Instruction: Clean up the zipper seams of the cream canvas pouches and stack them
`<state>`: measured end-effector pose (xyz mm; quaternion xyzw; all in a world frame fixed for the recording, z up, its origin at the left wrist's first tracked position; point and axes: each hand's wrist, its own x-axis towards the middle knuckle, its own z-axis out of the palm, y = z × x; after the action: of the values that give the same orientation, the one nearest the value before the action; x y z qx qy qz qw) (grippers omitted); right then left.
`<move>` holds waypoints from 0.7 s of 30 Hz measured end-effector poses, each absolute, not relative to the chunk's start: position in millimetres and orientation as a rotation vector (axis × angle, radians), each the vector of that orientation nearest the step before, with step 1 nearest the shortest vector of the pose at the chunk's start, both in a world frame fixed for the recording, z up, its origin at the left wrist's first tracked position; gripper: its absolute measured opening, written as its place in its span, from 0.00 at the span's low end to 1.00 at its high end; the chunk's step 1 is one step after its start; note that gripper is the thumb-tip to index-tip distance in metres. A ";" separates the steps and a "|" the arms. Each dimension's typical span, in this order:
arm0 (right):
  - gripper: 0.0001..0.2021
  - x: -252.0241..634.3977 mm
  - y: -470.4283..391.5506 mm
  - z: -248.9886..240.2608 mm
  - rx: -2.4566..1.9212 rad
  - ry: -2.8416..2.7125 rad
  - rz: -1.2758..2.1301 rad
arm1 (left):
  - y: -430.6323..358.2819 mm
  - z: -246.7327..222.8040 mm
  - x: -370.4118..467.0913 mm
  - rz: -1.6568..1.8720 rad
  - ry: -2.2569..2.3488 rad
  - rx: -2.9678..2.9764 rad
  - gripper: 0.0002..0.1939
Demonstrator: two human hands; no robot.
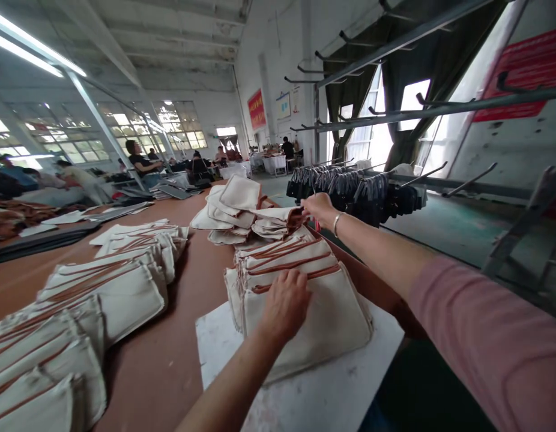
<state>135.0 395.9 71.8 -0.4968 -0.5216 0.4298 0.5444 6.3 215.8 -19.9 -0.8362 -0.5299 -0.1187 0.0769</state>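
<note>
Cream fabric pouches with brown edging (300,318) stand in an overlapping row, leaning on one another, in front of me. My left hand (289,303) lies at the top edge of the nearest one, its fingers curled over the cloth. Farther off, my right hand (319,208) is closed on the brown-edged end of a cream pouch (278,216) at the right side of a loose pile (237,195). Its fingertips are partly hidden. Under the near row lies a white board (332,390).
Another long row of cream pouches (125,294) lies on the brown tabletop (179,342) at left. Dark sheets (44,240) lie farther left. Right of the table, black items hang (359,192) beneath a metal rack with prongs (395,114). Several people sit or stand in the background.
</note>
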 end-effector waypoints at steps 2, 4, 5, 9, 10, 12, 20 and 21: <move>0.05 141.1 381.6 41.6 -1.193 -1.275 1.021 | 240.5 -33.1 9.6 -0.285 -1.635 -2.478 0.08; 0.04 152.2 360.1 17.1 -1.187 -1.308 1.034 | 253.1 -41.4 13.8 -0.257 -1.643 -2.471 0.05; 0.03 159.9 348.0 7.5 -1.182 -1.313 1.042 | 255.5 -43.5 16.3 -0.248 -1.641 -2.465 0.05; 0.06 200.6 301.5 -18.3 -1.180 -1.247 1.042 | 248.4 -43.3 24.7 -0.235 -1.620 -2.455 0.11; 0.06 211.5 292.1 -22.7 -1.186 -1.215 1.028 | 243.2 -42.2 25.4 -0.235 -1.613 -2.458 0.11; 0.06 231.6 278.0 -29.2 -1.199 -1.164 0.998 | 229.3 -39.9 24.9 -0.239 -1.592 -2.469 0.09; 0.07 240.5 262.2 -27.4 -1.166 -1.386 1.180 | 149.0 -19.5 20.6 -0.252 -1.475 -2.605 0.04; 0.07 233.1 260.2 -29.0 -1.161 -1.444 1.243 | 136.5 -13.6 17.9 -0.274 -1.448 -2.624 0.03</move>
<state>233.1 260.2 -29.0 -0.4673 -0.5813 0.5003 0.4398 17.9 136.5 -13.6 -0.8700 -0.4801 -0.0907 0.0662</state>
